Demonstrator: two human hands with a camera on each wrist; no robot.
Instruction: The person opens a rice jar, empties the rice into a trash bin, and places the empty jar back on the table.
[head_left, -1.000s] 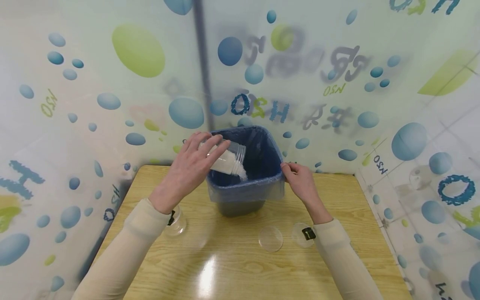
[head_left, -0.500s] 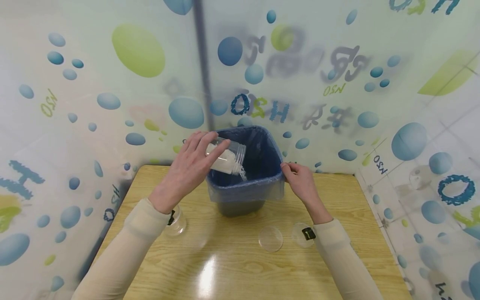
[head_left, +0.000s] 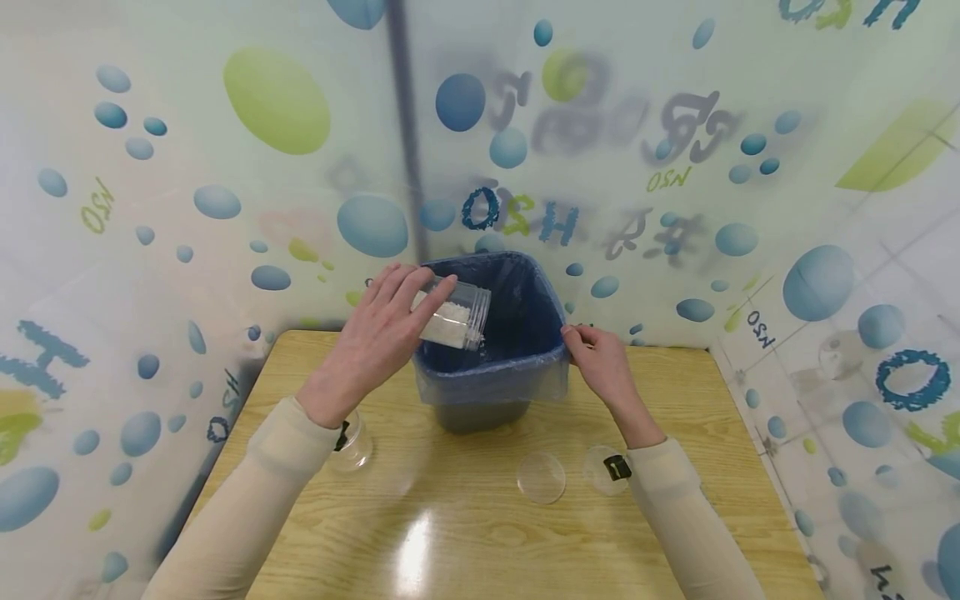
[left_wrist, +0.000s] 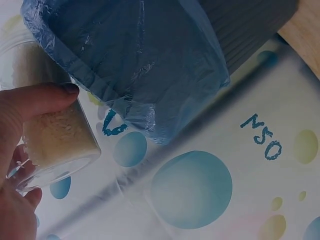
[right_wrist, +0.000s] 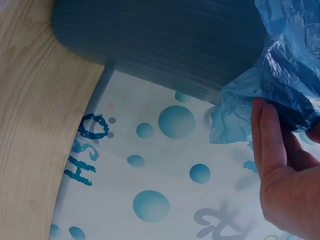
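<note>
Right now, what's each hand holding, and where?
Left hand grips the jar round its body and base; right hand pinches the bin rim.

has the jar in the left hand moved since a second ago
No. The jar stays tilted over the bin's left rim; only the white grains have stopped spilling.

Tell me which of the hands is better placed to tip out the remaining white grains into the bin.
Probably the left hand: it grips the tilted clear jar with its mouth over the lined bin. The right hand holds the bin's rim.
</note>
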